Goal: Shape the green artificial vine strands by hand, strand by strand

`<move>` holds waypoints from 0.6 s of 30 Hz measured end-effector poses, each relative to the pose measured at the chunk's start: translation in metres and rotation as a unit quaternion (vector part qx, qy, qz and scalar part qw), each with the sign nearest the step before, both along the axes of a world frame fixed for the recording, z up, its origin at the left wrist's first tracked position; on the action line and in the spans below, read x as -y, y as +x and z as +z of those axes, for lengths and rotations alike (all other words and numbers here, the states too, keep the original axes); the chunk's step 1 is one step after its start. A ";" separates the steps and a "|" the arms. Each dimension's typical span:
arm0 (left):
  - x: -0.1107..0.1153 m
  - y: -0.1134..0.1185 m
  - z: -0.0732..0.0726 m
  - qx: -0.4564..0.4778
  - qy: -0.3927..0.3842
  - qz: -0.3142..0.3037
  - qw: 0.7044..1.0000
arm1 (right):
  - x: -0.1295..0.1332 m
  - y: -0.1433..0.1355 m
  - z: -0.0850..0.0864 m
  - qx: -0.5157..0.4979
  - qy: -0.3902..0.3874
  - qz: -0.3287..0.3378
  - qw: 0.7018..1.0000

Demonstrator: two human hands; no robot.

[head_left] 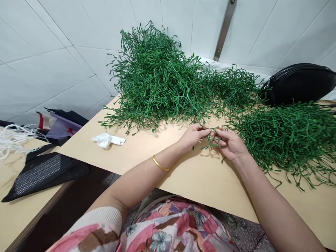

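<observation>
My left hand (193, 136) pinches a thin green plastic stem piece (210, 142) between thumb and fingers, over the pale tabletop (147, 154). Close beside it, my right hand (231, 142) has its thumb and forefinger closed on the same green piece, whose small branches hang between the two hands. Behind them rises a large heap of green artificial stems (157, 77). A second pile of green stems (291, 140) lies to the right, next to my right forearm.
A crumpled white tissue (106, 140) lies left on the table. At the back right stands a black bag (301, 84). White strands (15, 140), a black mesh pouch (39, 175) and a purple item (61, 126) are at the far left. A tiled wall (52, 42) closes the back.
</observation>
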State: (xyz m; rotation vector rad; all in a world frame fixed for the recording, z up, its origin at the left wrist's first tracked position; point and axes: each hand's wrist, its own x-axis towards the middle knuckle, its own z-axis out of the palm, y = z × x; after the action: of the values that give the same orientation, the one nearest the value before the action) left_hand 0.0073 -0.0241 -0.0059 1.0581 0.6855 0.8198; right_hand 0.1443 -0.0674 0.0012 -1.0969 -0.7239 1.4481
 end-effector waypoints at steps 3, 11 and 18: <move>0.000 -0.001 0.001 -0.002 -0.010 -0.001 1.000 | 0.000 0.003 0.001 0.006 0.001 0.044 0.999; 0.004 0.001 0.001 0.006 0.011 0.062 0.998 | 0.003 -0.010 0.005 0.064 0.008 0.002 0.998; -0.002 -0.004 0.003 0.046 -0.062 0.010 0.997 | 0.002 -0.008 0.005 0.045 -0.007 0.068 0.997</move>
State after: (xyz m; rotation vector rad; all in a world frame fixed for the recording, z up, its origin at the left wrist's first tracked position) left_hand 0.0033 -0.0217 -0.0034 0.8982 0.6612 0.8268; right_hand 0.1363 -0.0698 0.0062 -1.1491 -0.8672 1.5275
